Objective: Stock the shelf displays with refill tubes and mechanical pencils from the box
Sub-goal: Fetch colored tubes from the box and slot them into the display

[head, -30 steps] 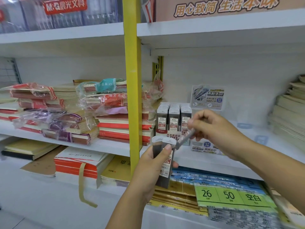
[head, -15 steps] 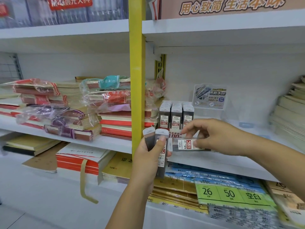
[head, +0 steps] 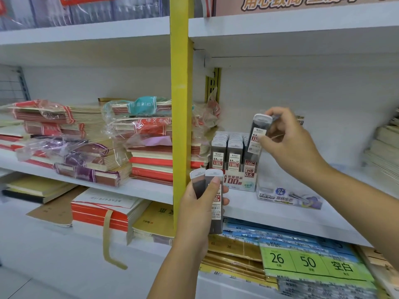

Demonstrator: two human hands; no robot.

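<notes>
Refill tube point(head: 258, 134), "0.5" label, now upright in right hand point(head: 289, 147)

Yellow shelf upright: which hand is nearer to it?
Left. The left hand, holding two refill tubes, is beside the lower part of the yellow upright. The right hand, holding one tube, is well off to the right, over the refill display.

A: What do you see?
B: I see my right hand point(head: 289, 145) pinching one refill tube point(head: 259, 130) almost upright over the display box point(head: 237, 180), near the shelf's point(head: 269, 214) front edge. My left hand point(head: 194, 214) grips two tubes point(head: 214, 223).
</notes>
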